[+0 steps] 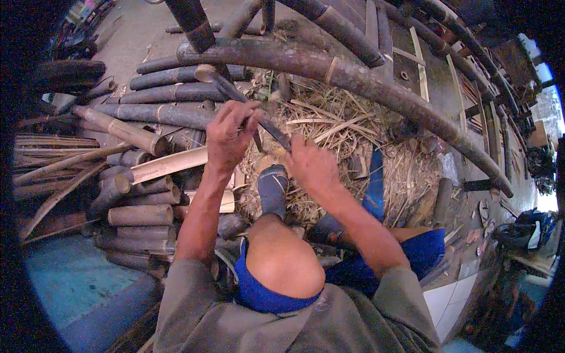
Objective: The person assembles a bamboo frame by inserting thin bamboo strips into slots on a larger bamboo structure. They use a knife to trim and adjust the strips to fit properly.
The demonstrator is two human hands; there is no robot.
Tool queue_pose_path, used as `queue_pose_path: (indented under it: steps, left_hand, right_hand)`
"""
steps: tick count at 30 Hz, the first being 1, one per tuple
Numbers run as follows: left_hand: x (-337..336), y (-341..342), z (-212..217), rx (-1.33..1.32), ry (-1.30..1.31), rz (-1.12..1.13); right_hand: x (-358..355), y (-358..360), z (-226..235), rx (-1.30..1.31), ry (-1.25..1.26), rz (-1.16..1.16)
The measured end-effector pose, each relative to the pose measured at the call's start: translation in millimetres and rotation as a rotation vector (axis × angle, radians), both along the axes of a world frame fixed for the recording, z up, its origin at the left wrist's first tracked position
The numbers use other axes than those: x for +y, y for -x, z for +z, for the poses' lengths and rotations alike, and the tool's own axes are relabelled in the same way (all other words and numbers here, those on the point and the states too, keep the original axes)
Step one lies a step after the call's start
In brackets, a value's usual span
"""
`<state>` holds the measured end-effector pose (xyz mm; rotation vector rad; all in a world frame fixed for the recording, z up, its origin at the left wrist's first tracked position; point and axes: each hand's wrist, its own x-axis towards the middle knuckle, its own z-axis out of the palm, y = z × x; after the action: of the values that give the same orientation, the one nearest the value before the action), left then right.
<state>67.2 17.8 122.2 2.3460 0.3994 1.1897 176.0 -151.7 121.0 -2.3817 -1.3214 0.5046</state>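
A long dark narrow piece [273, 133], a blade or a bamboo strip, I cannot tell which, slants between my hands. Its far end reaches toward a pale round end [205, 72]. My right hand [315, 167] is closed around its near end. My left hand [232, 132] is raised over the piece, fingers curled in; what they pinch is hidden. Below my hands a foot in a grey sock [273, 191] rests by a pale block [271, 163]. A split bamboo piece [170, 165], pale inside, lies left of my left wrist.
A thick bamboo pole [376, 85] crosses beyond my hands. Cut bamboo lengths [141, 216] are stacked at left, with longer dark poles [170, 92] behind. Shavings and thin strips [341, 126] cover the ground. A blue strip-like thing [374, 182] lies right of my right hand.
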Motion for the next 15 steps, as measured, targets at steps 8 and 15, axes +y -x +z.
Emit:
queue_pose_path:
  steps: [8,15]
  left_hand:
    - [46.1,14.3,-25.7,-0.235,0.325,0.235]
    - [58.2,42.9,-6.8,-0.764,0.724,0.336]
  right_hand:
    - [-34.4,-6.6,-126.9,0.379,0.029,0.048]
    - [-104.2,6.3,-218.4,0.719,0.136,-0.352]
